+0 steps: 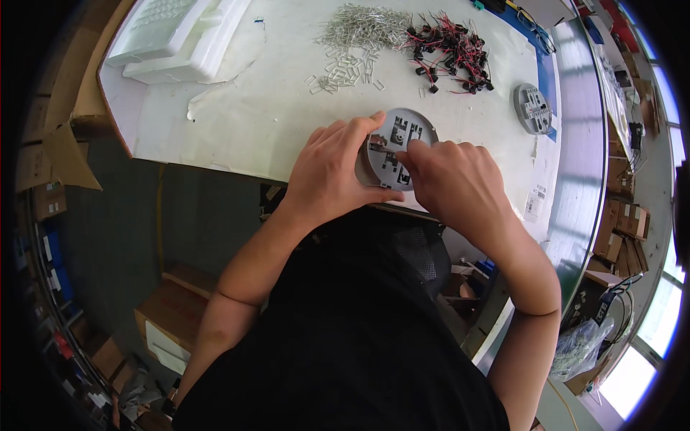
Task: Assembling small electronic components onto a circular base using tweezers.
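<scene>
White foam trays (pixel 169 43): well left of the grey disc (pixel 400 136), likely parked out of the way. Left hand (pixel 327 169): grip pinching the disc's rim by the tabletop's (pixel 244 129) near edge, probably to steady it. Metal clips (pixel 359 32): heaped beyond the disc, seemingly for easy reach. Right hand (pixel 456 176): fingers curled over the disc's right side; from here I can't tell what they pinch. Red-wired black parts (pixel 453 54): beyond the disc, rightward. Second disc (pixel 533 109): well right of it, apparently set aside.
</scene>
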Demonstrator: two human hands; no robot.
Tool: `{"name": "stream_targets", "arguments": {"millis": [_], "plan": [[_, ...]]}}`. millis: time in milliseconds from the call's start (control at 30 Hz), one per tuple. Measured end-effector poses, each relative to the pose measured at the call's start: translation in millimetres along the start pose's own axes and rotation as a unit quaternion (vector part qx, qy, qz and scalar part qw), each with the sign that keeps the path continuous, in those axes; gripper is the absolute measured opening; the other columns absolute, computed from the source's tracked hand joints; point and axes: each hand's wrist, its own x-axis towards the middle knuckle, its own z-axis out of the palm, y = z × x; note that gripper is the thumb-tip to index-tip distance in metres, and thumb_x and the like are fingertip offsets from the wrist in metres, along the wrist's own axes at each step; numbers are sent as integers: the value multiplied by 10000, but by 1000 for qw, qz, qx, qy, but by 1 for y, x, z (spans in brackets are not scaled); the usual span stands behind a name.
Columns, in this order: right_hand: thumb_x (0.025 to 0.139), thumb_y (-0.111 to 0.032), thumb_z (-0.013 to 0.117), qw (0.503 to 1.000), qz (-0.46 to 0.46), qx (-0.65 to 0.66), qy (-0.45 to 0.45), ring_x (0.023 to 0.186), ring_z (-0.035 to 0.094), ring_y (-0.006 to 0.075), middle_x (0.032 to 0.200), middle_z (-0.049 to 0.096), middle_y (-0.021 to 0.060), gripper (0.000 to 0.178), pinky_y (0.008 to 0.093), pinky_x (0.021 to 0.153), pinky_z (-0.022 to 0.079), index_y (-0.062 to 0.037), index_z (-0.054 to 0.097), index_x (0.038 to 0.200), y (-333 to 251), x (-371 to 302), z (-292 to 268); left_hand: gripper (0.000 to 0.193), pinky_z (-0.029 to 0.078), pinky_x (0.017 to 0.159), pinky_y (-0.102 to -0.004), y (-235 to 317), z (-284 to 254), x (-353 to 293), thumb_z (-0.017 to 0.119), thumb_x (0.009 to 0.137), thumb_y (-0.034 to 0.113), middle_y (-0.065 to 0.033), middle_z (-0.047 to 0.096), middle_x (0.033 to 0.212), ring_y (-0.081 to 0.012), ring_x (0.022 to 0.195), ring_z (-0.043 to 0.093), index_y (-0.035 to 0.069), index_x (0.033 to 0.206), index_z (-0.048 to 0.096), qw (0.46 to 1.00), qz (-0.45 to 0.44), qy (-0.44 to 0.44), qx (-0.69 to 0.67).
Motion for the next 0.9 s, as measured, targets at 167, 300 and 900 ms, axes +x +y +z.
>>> {"name": "stream_targets", "arguments": {"millis": [167,300,900], "plan": [[1026,-283,664,999,16,-41,-2,635,685,411,656,664,167,272,520,592,526,-82,676,842,-12,-2,-19,991,511,986,-446,0,1,-3,972,628,555,-108,743,1159,-325,1094,698,81,1396,562,999,-38,12,-8],[1023,-281,668,998,2,-60,-2,626,691,397,659,667,161,262,508,573,527,-91,681,842,-12,2,-17,1010,513,977,-448,0,3,-1,969,618,586,-106,752,1093,-342,1067,703,84,1394,563,999,-34,19,-8],[1041,-268,655,995,-4,-91,-34,598,684,373,666,672,148,261,483,548,509,-83,650,858,1,-3,-5,999,515,953,-425,2,2,0,986,616,545,-89,759,1084,-301,1050,714,84,1396,565,1000,-25,16,-2]]}}
